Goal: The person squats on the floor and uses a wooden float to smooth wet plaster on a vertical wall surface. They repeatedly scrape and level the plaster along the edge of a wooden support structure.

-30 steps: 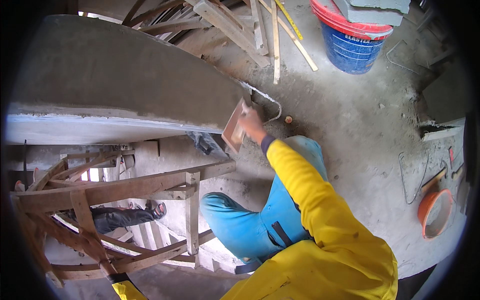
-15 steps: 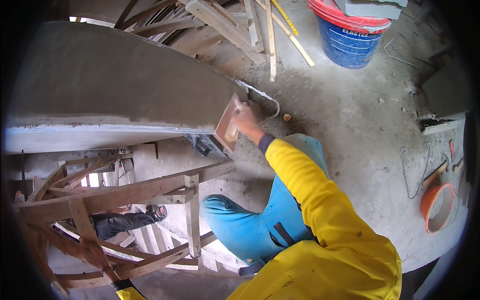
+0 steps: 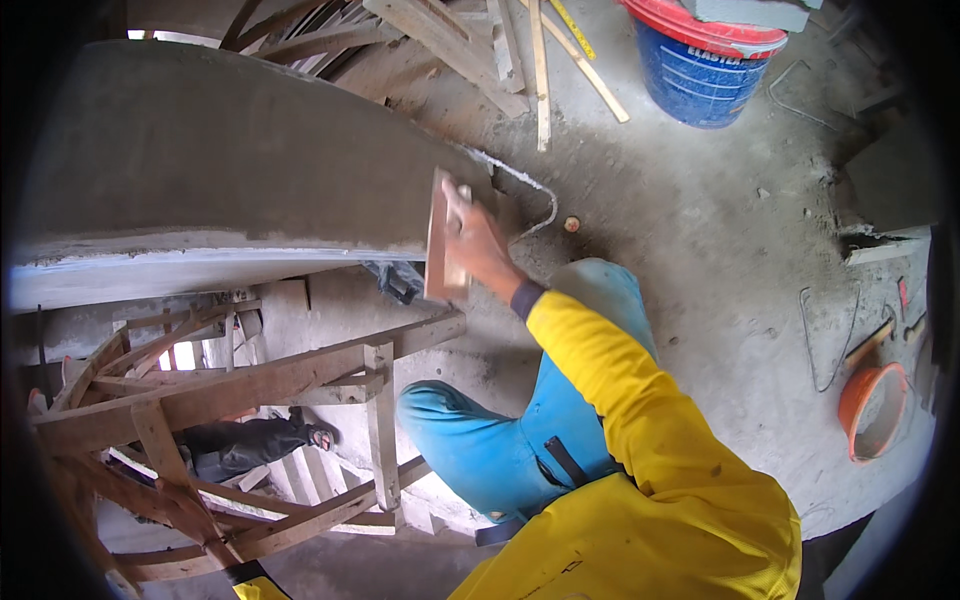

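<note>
Wooden float (image 3: 440, 238) stands on edge against the end of the curved cement slab (image 3: 230, 160), right hand (image 3: 478, 240) clamped on it, slid left since 1 second ago; left hand unseen.

Yellow long sleeve (image 3: 620, 400) with dark cuff, blue trousers (image 3: 510, 450)

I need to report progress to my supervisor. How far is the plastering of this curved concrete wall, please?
Looks done: the broad grey face of the curved wall is smooth and even. In hand: the right hand presses a wooden float against the wall's end edge. Looks left: the pale, rougher strip along the lower edge. The left hand is not in view. A blue bucket stands apart on the floor.
</note>
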`<state>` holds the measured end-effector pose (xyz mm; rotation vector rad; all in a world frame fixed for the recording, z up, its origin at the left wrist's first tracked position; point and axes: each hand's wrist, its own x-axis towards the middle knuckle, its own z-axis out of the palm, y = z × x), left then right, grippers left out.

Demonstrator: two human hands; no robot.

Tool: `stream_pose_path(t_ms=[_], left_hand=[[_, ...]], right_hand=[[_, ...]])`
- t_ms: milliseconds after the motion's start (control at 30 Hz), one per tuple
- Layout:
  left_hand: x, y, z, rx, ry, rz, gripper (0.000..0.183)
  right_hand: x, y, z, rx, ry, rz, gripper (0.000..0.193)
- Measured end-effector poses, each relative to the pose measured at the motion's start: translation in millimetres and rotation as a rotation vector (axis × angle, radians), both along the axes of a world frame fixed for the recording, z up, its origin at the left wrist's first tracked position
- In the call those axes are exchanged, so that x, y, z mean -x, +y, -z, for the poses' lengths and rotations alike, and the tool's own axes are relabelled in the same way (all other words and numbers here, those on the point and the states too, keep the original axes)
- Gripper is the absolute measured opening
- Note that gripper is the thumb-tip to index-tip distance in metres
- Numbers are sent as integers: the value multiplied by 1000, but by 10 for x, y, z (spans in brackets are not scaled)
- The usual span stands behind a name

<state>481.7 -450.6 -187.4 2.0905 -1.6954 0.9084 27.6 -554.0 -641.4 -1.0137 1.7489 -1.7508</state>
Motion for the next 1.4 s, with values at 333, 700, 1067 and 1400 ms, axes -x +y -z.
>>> stream_pose_path(t_ms=[333, 700, 1067, 1400], left_hand=[[-249, -66, -12, -6, -21, -70, 75], [-62, -36, 13, -48, 37, -73, 72], [-502, -106, -30, 32, -121, -72, 68], [-111, -65, 16, 9, -158, -124, 69]], right_hand=[[130, 30, 32, -108, -161, -140, 61], [5, 155, 88, 47, 3, -45, 64], [76, 75, 226, -148, -93, -106, 66], [127, 167, 193, -285, -333, -240, 59]])
